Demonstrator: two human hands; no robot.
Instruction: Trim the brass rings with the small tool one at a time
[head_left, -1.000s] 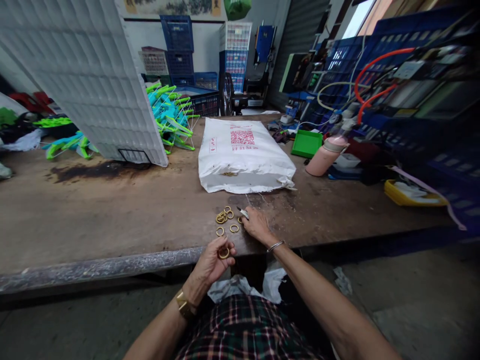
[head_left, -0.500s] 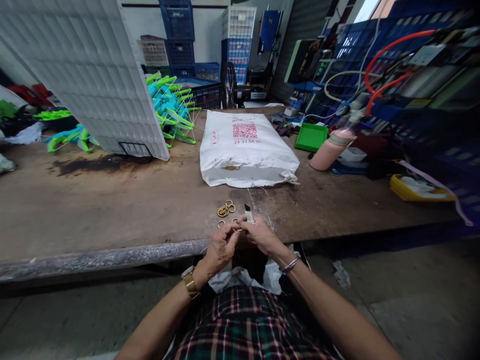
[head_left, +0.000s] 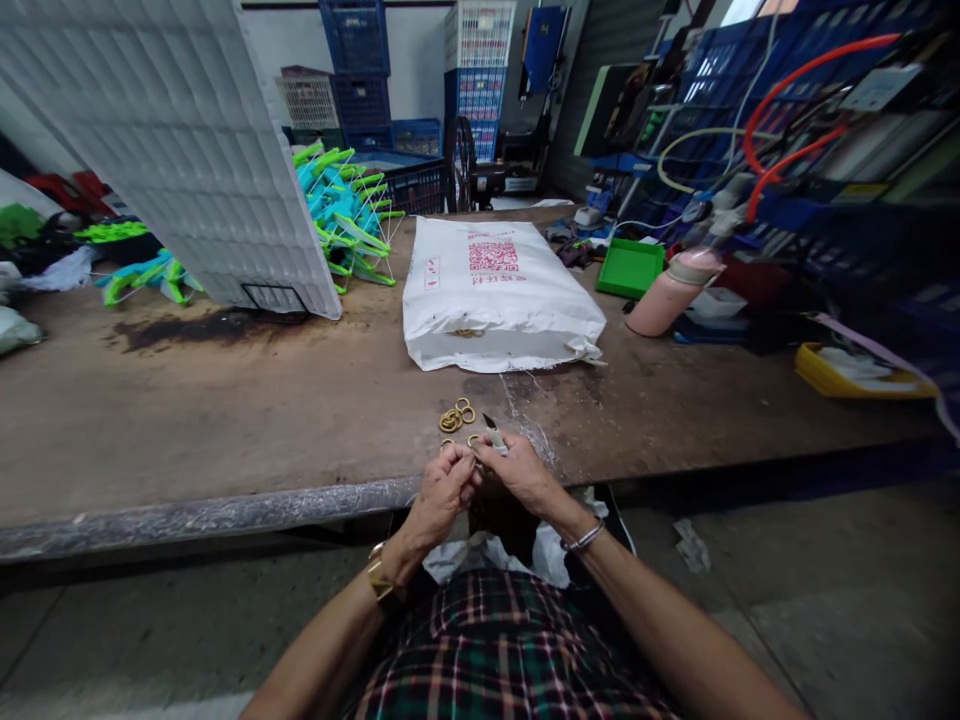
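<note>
A: A small brass ring is pinched in the left hand (head_left: 442, 490) at the desk (head_left: 225, 420) edge; a knife (head_left: 493, 436) is grasped in the right hand (head_left: 520, 470), blade up

B: A finger could be nicked, the blade being so close. Loose rings (head_left: 456, 417), thin, round and smooth, could be knocked off the worn desk near the woven sack (head_left: 495, 295)
</note>
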